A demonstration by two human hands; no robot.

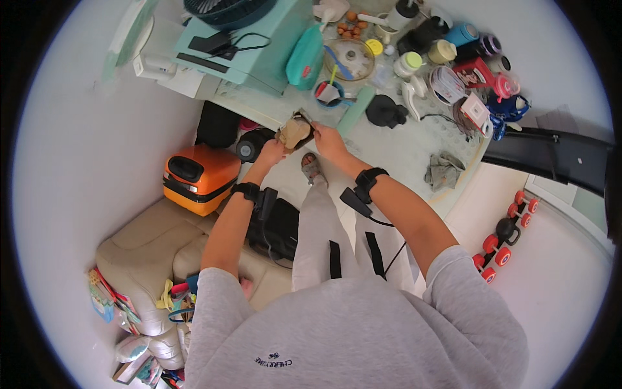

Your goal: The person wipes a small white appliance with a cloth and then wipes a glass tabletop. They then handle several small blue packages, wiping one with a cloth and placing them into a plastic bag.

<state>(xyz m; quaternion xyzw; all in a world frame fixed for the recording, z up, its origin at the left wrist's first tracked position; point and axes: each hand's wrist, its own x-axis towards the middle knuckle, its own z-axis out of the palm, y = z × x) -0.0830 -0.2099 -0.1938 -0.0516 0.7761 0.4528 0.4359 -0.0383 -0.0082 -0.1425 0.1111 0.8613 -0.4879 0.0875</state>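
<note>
Both my hands grip a small open box [295, 130], held at the near edge of the table. My left hand [273, 151] has its near left side and my right hand [326, 141] its right side. Inside or on the box lies a crumpled tan piece, perhaps paper or packing; its exact kind cannot be told. Beyond the box, a blue cup [329, 94] with utensils stands on the table, beside a pale green strip [357, 111]. A black round object [386, 111] lies farther right.
The glass-covered table [388, 155] holds a glass-lidded pan [349, 59], a teal pouch [305, 58], several bottles, eggs and a grey cloth [444, 170]. A mint-green cabinet [262, 53] stands at the back left. An orange suitcase [201, 177], a beige sofa [146, 243] and dumbbells [496, 243] are around.
</note>
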